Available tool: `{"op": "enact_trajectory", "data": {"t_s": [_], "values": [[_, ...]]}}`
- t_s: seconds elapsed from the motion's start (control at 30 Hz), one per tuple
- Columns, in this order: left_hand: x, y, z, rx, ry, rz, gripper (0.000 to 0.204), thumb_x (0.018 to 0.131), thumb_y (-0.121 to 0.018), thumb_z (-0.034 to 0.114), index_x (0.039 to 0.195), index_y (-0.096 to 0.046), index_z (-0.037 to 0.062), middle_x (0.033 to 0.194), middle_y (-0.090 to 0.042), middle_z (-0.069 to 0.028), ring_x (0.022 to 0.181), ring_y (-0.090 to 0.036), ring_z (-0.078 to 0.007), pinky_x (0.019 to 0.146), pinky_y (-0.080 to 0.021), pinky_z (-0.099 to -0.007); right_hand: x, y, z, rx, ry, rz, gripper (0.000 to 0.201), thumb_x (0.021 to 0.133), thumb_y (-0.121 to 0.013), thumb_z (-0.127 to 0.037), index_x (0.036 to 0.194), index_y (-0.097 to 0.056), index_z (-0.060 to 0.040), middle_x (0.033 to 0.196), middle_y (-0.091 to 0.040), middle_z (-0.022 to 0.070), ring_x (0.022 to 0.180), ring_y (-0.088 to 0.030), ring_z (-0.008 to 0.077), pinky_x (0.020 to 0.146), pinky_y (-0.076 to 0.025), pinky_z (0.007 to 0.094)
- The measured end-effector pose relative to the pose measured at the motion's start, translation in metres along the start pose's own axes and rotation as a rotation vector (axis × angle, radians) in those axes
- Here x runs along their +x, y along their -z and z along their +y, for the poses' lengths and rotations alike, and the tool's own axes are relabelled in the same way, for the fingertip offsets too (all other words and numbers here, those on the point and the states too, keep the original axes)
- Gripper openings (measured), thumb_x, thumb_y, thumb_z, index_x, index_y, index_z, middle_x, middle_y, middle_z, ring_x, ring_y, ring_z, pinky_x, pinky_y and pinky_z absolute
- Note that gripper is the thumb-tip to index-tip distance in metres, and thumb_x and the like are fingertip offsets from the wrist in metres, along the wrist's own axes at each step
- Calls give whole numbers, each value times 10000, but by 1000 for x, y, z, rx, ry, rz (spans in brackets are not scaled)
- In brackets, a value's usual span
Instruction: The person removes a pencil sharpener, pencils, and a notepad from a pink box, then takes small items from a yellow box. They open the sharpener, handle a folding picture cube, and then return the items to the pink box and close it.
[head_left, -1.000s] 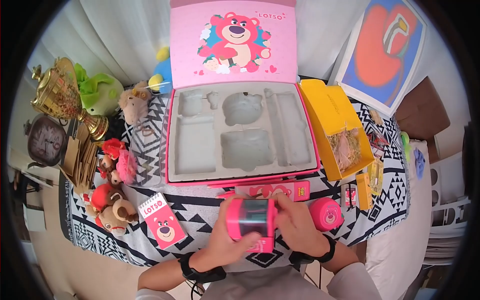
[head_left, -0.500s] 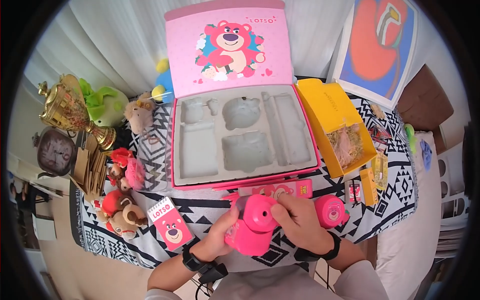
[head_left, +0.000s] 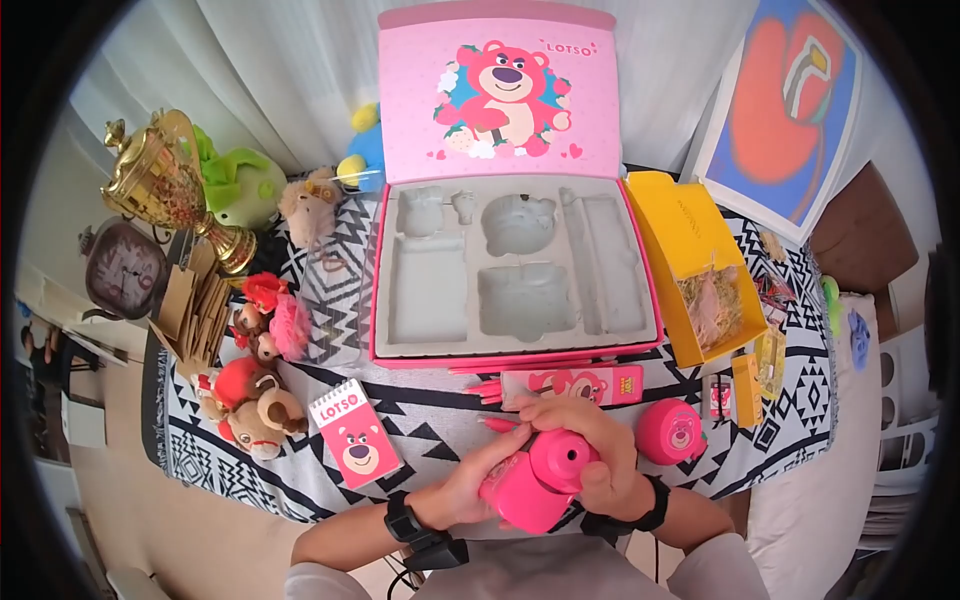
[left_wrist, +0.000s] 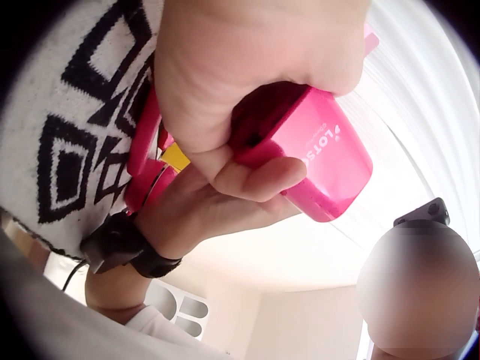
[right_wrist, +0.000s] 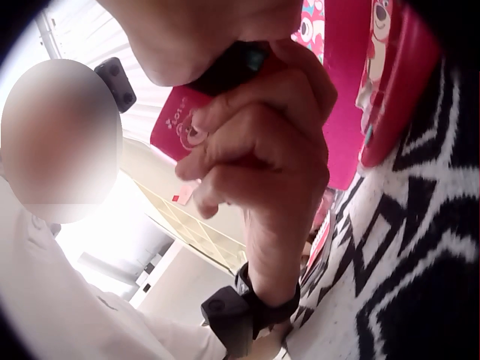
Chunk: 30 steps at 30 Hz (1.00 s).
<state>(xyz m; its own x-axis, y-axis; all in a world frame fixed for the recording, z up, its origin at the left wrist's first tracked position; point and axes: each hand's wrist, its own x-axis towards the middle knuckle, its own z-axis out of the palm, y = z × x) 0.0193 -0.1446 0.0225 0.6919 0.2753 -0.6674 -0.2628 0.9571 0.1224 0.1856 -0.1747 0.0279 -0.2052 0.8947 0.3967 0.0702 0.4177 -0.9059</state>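
Observation:
A bright pink pencil sharpener (head_left: 528, 494) with a round, holed end tips up toward the head camera, held above the table's front edge. My left hand (head_left: 466, 486) grips its left side; in the left wrist view its fingers curl round the body, where white LOTSO lettering shows. My right hand (head_left: 612, 456) wraps the other side, fingers arched over the top and beside the round end. A dark window (right_wrist: 234, 66) of the sharpener peeks out between the hands in the right wrist view. Right of the hands sits a round pink Lotso item (head_left: 672, 432).
Behind the hands stands an open pink box (head_left: 660, 320) with a grey moulded insert. A Lotso notepad (head_left: 358, 440) and plush toys (head_left: 262, 408) lie left. Pink pencils (head_left: 486, 390) and a printed pink case (head_left: 572, 386) lie before the box; a yellow box (head_left: 668, 230) stands right.
The sharpener has turned from its dark window facing up to its holed round end facing up. My right fingers have moved from the round end's side over the top.

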Motion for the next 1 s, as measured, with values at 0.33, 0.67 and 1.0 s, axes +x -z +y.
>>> {"op": "enact_trajectory", "data": {"t_s": [0.33,0.67,1.0], "values": [[0,13,-9,204,-232,-374,615,1008,-308,507,1417,-319,48,1389,-456,-126,1262,-488,-239,1060,-400,-410,7,1,0,47,-88,118,553,1027,-293,-396,1219,-533,64,1226,-567,230,1222,-493,333,1042,-350,403],[7,15,1,58,-612,-277,555,928,-631,175,1369,-317,53,1242,-476,-78,1186,-479,-195,1038,-374,-372,-3,-18,-1,-11,-289,225,881,708,-794,-32,1398,-248,-7,1339,-370,134,1236,-444,209,1006,-411,343],[9,20,3,1011,-1147,224,433,809,-754,144,1162,-534,25,1136,-513,-81,1076,-513,-193,965,-405,-320,-1,-7,-3,164,-687,83,738,762,-751,-67,1350,-308,-26,1279,-448,138,1141,-509,183,939,-465,323]]}}
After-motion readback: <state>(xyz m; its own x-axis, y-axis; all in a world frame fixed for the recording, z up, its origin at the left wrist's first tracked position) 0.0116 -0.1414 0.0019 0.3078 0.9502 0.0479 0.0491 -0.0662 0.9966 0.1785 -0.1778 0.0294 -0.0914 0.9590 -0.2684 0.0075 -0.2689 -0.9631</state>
